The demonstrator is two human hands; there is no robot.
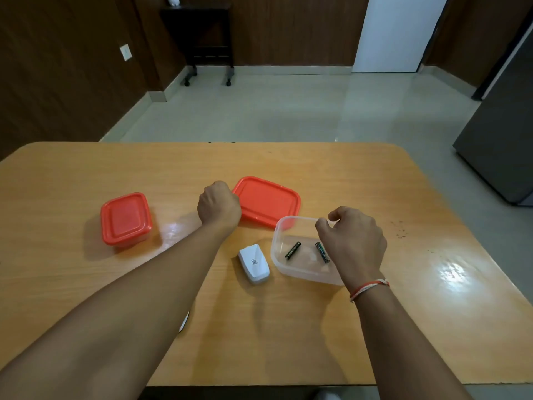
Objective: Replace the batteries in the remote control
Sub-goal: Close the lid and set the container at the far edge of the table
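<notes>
Item: remote control (254, 263), white, small, lying back-up on the worktop (375, 180) between the two forearms, just beside a clear open tub (278, 235); a printed label shows on its back. Judged light, hard-shelled and smooth, so apt to slide; best gripped across its long sides with a thumb free for the battery cover. Contents of tub: two batteries (293, 250), dark, lying apart on the floor of the tub; small, rigid, liable to roll, best pinched at mid-length. Accessories: loose red lid (266, 200) flat beyond the tub; second tub with red lid on (126, 219), well apart to the left. Left hand (219, 204): fingers curled under at the loose lid's near-left edge; whether they hold anything cannot be told. Right hand (353, 241): over the tub, thumb and fingers curled at its far rim, contact unclear. Obscured: the remote's battery cover seam; part of the right-hand battery; a pale object at the left forearm's edge, unidentifiable.
</notes>
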